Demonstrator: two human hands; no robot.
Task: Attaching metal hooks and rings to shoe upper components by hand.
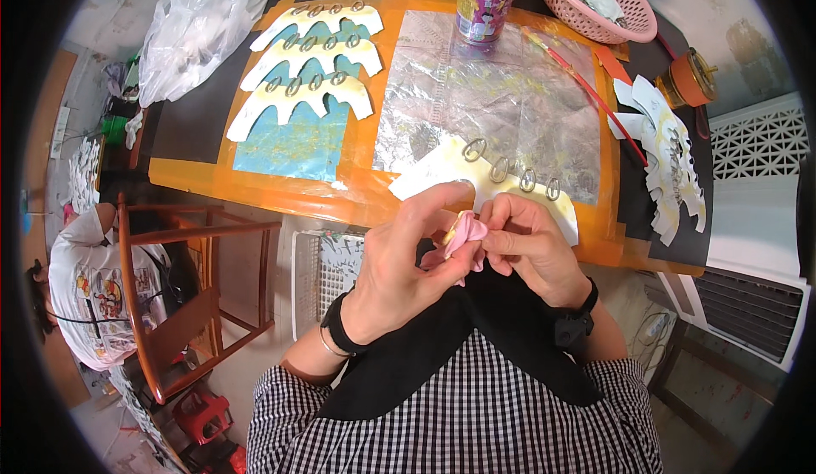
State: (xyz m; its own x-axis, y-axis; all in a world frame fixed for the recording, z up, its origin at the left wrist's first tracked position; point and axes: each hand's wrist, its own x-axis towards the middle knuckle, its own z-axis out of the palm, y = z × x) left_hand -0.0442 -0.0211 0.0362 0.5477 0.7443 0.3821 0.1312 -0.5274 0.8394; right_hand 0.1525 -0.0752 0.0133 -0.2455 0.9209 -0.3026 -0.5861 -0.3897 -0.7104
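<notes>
Just off the table's near edge, a small soft pink piece (467, 232) with a yellowish edge is folded between my fingers; its exact kind I cannot make out. My left hand (393, 257) is closed around it from the left. The fingertips of my right hand (531, 244) pinch it from the other side. Right behind my hands lies a white, yellow-smeared scalloped piece (442, 164), partly covered by them, with several metal oval rings (500, 168) along its upper edge. Farther left, three similar scalloped pieces (319, 56) with rings lie in overlapping rows on a blue sheet (293, 153).
Orange tape (195, 172) borders a stained silvery sheet (408, 74). A purple tin (483, 6), red brush (595, 91), pink basket (646, 15) and tape dispenser (690, 79) stand behind. More white pieces (663, 151) lie right. Left are a plastic bag (200, 36), wooden chair (183, 325) and seated person (93, 287).
</notes>
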